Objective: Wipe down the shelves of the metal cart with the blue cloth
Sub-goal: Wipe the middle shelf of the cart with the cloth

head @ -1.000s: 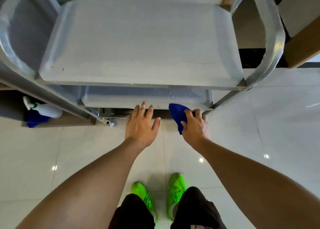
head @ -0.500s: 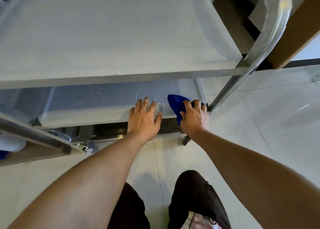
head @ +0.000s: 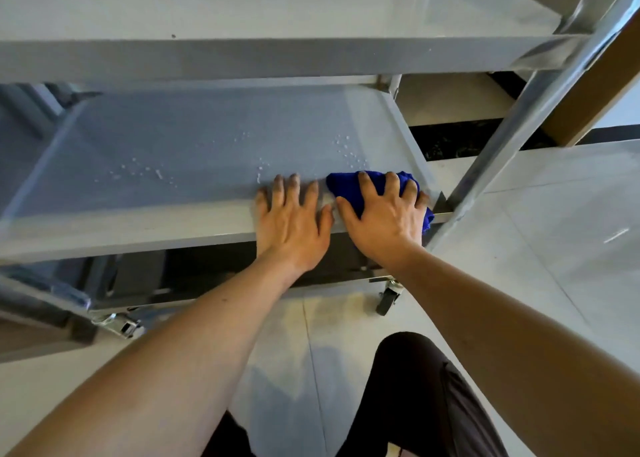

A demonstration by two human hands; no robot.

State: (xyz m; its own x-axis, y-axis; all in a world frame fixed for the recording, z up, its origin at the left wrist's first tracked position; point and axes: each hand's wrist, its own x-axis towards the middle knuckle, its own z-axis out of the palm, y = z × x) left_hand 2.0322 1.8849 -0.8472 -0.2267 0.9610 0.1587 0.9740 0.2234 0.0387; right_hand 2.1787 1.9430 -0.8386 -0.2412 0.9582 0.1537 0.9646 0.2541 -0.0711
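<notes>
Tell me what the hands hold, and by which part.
The right hand presses the bunched blue cloth flat from above, fingers spread. The left hand holds nothing.

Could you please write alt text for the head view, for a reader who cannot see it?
The right hand presses a blue cloth onto a droplet-speckled cart shelf, while the left hand rests flat beside it, under the shelf above.

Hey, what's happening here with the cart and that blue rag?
A person is cleaning a metal cart. Their right hand presses a blue cloth flat on the near right corner of the middle shelf. The left hand rests bare on the shelf edge beside it. Droplets are scattered across the shelf, so most of it isn't wiped yet.
</notes>
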